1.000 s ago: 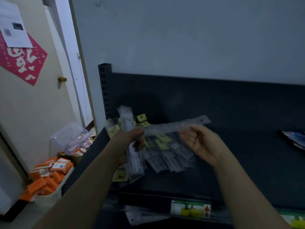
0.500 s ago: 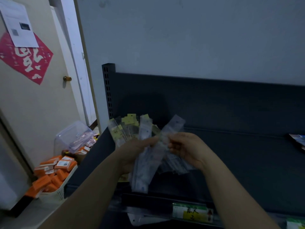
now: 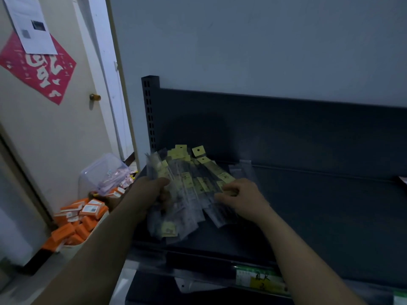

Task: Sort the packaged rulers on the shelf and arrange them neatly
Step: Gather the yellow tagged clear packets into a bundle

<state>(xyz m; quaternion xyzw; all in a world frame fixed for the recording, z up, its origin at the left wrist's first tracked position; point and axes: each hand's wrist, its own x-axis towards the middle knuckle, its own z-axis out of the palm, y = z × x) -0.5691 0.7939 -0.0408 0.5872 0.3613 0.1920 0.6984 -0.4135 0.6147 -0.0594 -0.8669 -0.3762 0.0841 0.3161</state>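
Packaged rulers (image 3: 193, 190): one uncountable bundle

yellow-tagged clear rulers (image 3: 193, 186), dark shelf (image 3: 330, 205)

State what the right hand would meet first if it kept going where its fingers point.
Probably the fanned clear-plastic ruler packets with yellow cards, just ahead of the right hand; contact is unclear.

Glossy clear plastic sleeves (image 3: 193, 194) with yellow paper tags — matt dark metal shelf (image 3: 319, 205).
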